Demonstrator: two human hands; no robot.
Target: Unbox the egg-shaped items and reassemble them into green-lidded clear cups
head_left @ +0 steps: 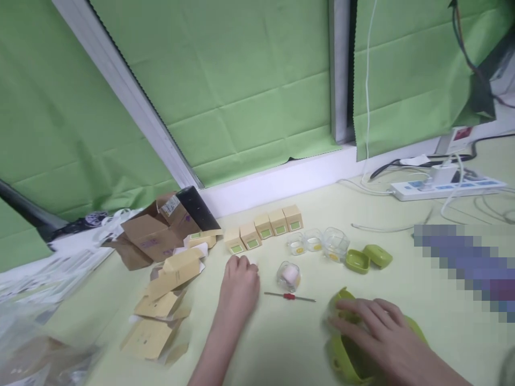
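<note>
My left hand rests on the table with its fingers curled closed. Something small and white shows at its fingertips, but what it holds is hidden. Just beyond it stand small yellow boxes with green labels. My right hand grips the rim of a yellow-green plastic container, its thumb and fingers closed at the edge. Between my hands lie a thin metal screwdriver shaft with a red middle and a clear container with a pale pink-white thing inside.
Clear plastic containers stand in a row beside two small green cups. Flattened yellow cartons and an open brown cardboard box lie to the left. A power strip with cables sits at the back right.
</note>
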